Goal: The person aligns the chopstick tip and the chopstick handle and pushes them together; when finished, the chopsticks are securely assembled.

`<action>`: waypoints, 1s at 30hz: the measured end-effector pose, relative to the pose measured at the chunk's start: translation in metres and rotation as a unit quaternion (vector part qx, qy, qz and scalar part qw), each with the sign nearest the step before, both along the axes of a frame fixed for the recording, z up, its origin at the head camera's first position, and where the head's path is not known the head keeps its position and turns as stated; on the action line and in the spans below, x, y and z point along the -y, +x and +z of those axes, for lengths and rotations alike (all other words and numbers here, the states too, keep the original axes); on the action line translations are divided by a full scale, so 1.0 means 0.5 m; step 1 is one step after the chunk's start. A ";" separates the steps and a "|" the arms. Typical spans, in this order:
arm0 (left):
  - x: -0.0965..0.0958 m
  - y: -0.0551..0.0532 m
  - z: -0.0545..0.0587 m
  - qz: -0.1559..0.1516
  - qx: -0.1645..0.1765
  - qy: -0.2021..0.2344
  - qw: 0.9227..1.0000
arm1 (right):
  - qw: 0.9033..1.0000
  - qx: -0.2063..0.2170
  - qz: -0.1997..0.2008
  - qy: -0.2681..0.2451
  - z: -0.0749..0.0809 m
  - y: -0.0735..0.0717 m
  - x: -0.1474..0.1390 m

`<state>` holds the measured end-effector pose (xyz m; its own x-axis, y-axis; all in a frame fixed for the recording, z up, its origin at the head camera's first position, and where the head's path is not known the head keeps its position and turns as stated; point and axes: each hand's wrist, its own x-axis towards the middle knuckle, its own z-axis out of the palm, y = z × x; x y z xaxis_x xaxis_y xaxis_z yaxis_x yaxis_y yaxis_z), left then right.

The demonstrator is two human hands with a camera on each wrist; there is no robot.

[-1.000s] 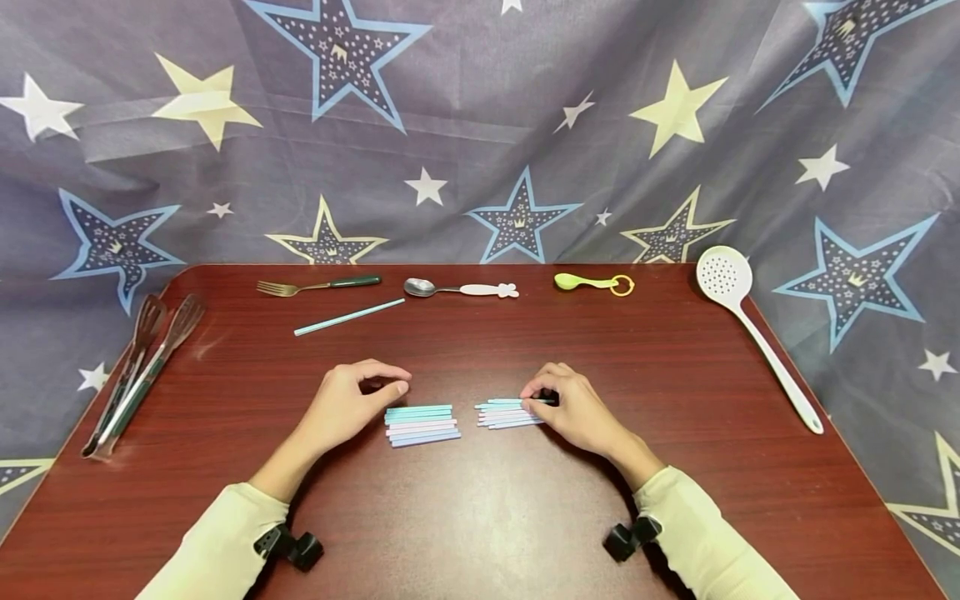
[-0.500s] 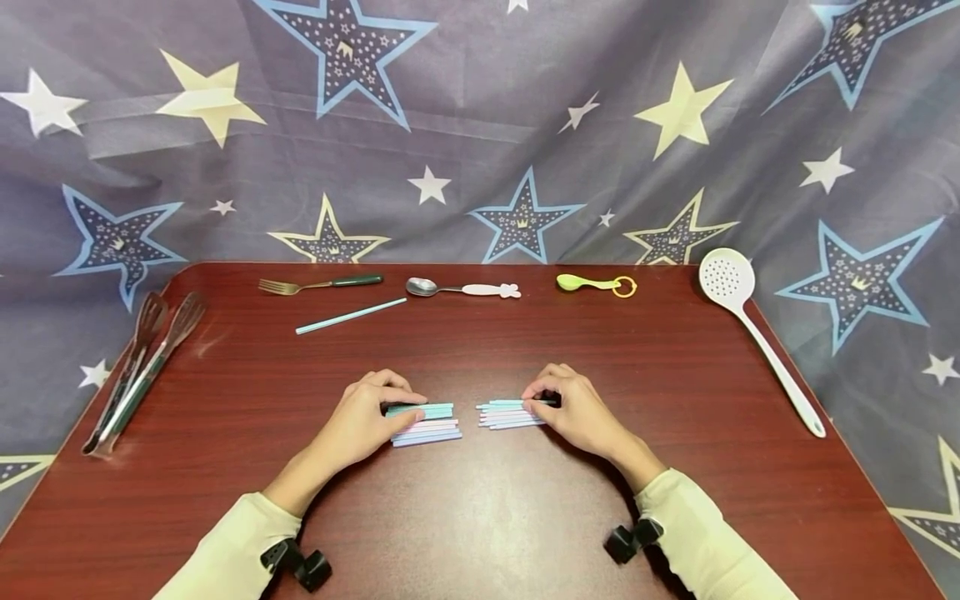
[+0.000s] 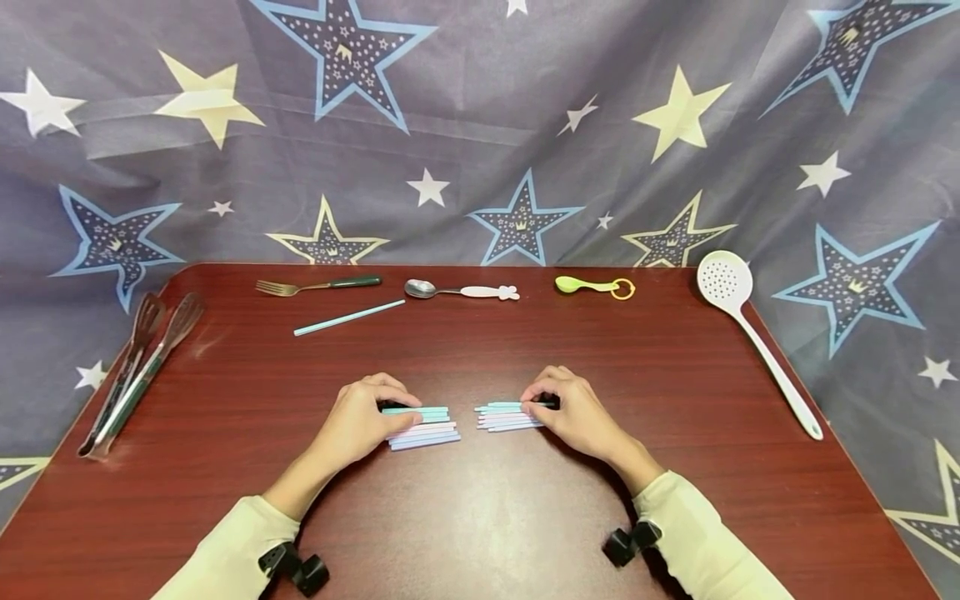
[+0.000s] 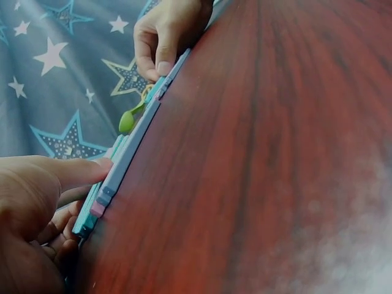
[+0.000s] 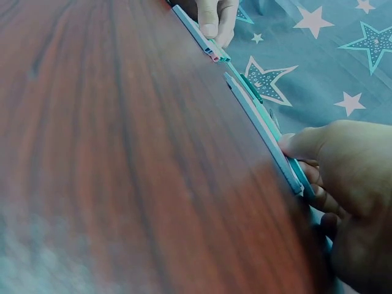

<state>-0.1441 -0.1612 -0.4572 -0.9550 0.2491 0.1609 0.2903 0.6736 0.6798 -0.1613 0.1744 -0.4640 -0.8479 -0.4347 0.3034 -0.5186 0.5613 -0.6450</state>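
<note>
Two small rows of short straws lie side by side on the table, each running from teal through pink to lavender. At the left row, my left hand has its thumb and index finger pinching the teal straws at the far edge, covering their left ends. My right hand pinches a teal straw at the far side of the right row, hiding that row's right end. In the right wrist view the right thumb presses on the straws from above, the other fingers curled behind.
A longer blue straw lies farther back. Along the back edge are a fork, a spoon with a white handle and a green spoon. Metal tongs lie left, a white skimmer right. A starred curtain hangs behind.
My left hand has moved right onto the left row, and its thumb and index finger have come to the teal straws. The right hand holds its place.
</note>
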 end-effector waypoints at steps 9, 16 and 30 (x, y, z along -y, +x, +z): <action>0.000 0.001 0.000 0.008 -0.010 0.012 1.000 | 1.000 0.000 0.001 -0.002 0.000 0.001 0.001; -0.003 0.000 0.002 0.008 -0.033 0.024 0.999 | 1.000 0.008 -0.009 -0.011 0.005 0.003 0.001; -0.017 -0.012 0.062 0.025 -0.080 0.024 0.996 | 0.998 -0.032 -0.015 -0.052 0.047 -0.017 -0.013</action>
<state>-0.1501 -0.1529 -0.4261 -0.9272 0.1910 0.3222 0.3646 0.6575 0.6594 -0.1696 0.1811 -0.4403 -0.8376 -0.3734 0.3987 -0.5443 0.5094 -0.6665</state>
